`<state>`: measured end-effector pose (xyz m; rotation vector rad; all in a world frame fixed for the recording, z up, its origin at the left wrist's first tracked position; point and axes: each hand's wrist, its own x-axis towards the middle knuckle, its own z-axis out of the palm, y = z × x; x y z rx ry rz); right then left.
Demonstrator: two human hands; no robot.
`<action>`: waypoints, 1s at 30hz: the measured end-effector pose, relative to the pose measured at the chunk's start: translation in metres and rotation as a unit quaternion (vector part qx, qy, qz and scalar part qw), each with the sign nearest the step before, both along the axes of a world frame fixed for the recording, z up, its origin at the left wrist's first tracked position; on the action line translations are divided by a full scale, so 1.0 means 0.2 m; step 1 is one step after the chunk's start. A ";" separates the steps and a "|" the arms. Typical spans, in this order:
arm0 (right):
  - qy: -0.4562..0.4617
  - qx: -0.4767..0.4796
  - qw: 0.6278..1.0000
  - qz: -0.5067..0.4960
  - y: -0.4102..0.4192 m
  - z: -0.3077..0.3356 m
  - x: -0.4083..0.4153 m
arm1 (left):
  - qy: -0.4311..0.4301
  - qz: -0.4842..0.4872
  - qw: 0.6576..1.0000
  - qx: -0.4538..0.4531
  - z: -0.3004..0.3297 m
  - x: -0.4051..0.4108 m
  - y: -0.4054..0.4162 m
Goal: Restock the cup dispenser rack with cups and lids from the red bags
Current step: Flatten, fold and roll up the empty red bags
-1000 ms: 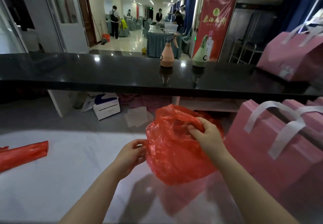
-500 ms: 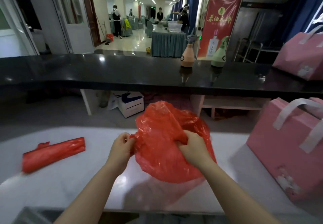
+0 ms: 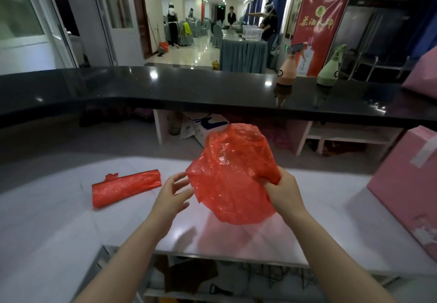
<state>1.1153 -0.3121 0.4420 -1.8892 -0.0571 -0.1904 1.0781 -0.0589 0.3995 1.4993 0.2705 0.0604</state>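
Can't really tell what's inside the red bag (image 3: 233,179) you're holding. The plastic is crumpled and see-through-ish, but no cup or lid shape shows. Your right hand (image 3: 285,190) has a fistful of it, fingers curled into the bunched plastic at the bag's right edge, so that part of the bag is hidden in your grip. Your left hand (image 3: 171,192) is loose, fingers spread and relaxed just beside the bag's left edge; whether the fingertips actually touch the plastic is hard to call. The bag hangs up off the white counter (image 3: 71,227), above its near middle.

Second red bag (image 3: 126,187) lies rolled up on the counter to your left, well apart from your hands, knotted end pointing left. Contents hidden too.

The pink gift bag (image 3: 406,184) on your right is cut off by the frame edge, and so is another pink one up on the black bar top (image 3: 189,87). Two spray bottles stand on that bar top, a peach one (image 3: 287,72) and a green one (image 3: 329,71). Under the counter's near edge it's just dark clutter, can't make it out.

Beyond the bar: glossy floor, ceiling spotlights, a red banner (image 3: 319,26), a skirted table (image 3: 243,54), a few people far off.
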 end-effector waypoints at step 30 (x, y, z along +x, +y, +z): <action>0.120 0.116 0.935 -0.314 -1.21 -0.28 -0.20 | 0.024 0.365 0.897 0.249 -0.09 -0.03 -0.29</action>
